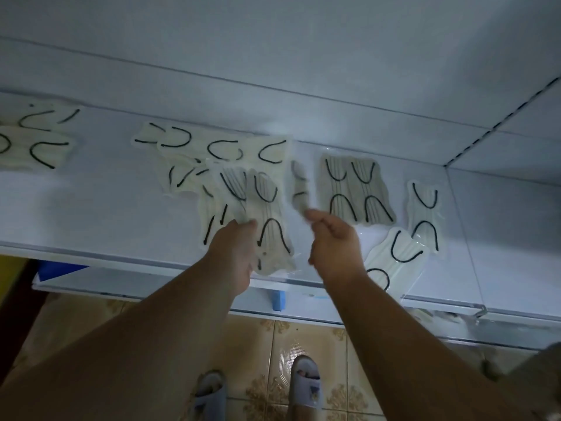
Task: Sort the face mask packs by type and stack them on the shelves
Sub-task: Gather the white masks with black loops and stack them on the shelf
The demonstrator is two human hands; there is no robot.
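Sorting approx. half done; one small pile sits far left on the shelf (91, 202), other mask packs lie scattered; left hand (233, 253) pinches a mask pack (270, 220); right hand (331, 241) blurred, fingers curled on a clear pack (299, 189), grip can't tell.

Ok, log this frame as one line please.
stage: sorting | left hand: holding clear pack of cream masks with black loops | right hand: pinching blurred pack | white shelf: packs scattered
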